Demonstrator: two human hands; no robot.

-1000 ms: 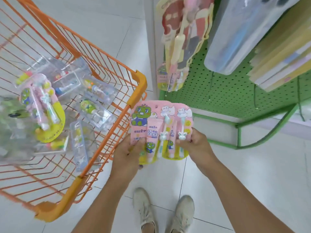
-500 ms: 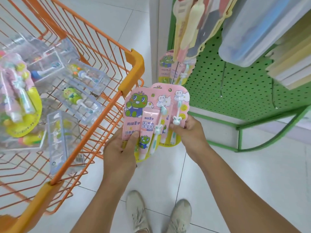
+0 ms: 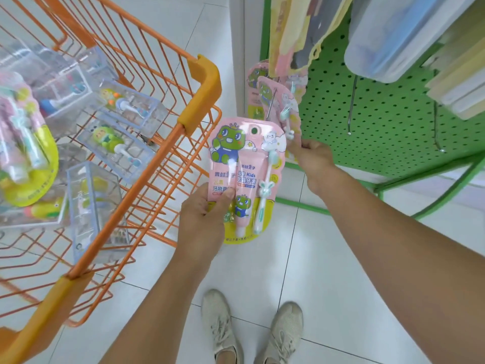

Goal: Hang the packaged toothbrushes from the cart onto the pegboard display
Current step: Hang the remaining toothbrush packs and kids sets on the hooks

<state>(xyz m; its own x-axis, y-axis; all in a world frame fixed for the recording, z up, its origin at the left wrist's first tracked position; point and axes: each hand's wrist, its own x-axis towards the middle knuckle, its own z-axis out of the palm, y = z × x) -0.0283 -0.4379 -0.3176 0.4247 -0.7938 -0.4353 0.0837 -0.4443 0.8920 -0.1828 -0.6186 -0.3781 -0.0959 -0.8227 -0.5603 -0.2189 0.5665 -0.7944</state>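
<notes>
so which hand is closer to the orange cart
Left. The left hand grips a pink pack beside the orange cart's near corner; the right hand is farther off, by the green pegboard.

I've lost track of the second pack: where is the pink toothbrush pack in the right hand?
In the head view, the right hand holds that pack up right of centre, at a metal peg on the green pegboard, above the left hand's pack.

Orange cart (image 3: 199, 82) holds clear toothbrush boxes (image 3: 115, 151).
</notes>
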